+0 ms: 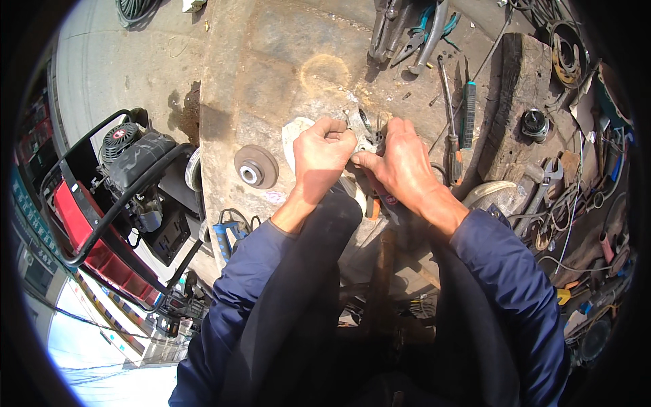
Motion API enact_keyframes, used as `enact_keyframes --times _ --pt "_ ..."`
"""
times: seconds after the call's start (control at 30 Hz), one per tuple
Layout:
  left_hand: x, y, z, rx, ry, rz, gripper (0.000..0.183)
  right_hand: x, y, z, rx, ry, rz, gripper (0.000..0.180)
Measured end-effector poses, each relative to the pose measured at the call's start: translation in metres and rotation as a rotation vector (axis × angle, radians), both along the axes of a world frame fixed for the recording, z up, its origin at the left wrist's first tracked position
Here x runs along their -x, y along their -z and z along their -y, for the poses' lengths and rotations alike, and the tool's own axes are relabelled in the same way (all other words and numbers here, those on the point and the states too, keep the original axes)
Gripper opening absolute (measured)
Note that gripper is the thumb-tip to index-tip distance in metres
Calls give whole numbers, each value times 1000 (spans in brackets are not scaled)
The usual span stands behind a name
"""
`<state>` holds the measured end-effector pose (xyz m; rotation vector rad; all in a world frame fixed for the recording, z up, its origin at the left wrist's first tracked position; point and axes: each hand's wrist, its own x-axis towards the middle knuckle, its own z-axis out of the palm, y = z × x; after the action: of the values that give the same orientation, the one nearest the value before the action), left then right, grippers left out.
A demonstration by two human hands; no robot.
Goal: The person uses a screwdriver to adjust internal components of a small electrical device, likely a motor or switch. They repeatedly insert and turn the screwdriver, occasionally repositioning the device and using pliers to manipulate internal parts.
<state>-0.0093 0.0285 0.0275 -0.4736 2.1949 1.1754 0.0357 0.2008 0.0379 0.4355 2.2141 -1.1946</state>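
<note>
My left hand [324,147] is curled, its thumb and fingers pinched together at the left side of a small metal part [364,144]. What the pinch holds is too small to tell. On the part's right side, my right hand [402,157] grips it between thumb and fingers. A whitish round piece [296,140] shows behind my left hand. Left of the hands, a round brown metal wheel with a bright hub [256,167] lies on the worn work surface [274,61]. Below the hands, an orange-ended tool [374,209] is partly hidden.
An orange-handled screwdriver [454,157], a green-edged utility knife [469,109], teal-handled pliers [411,46] and a hammer [427,43] lie right and beyond. A wooden beam [513,102] and an adjustable wrench [544,188] are farther right. A red, black-framed engine machine [117,188] stands left.
</note>
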Motion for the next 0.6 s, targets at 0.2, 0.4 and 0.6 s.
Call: enact_keyframes --times 0.2,0.4,0.6 --pt "-4 4 1 60 76 -59 27 0 1 -3 9 -14 7 73" --pt "11 6 23 -233 -5 167 26 1 5 -8 48 -3 -9 75" --pt "16 9 27 -295 -48 246 24 -3 11 -8 67 26 -66 71"
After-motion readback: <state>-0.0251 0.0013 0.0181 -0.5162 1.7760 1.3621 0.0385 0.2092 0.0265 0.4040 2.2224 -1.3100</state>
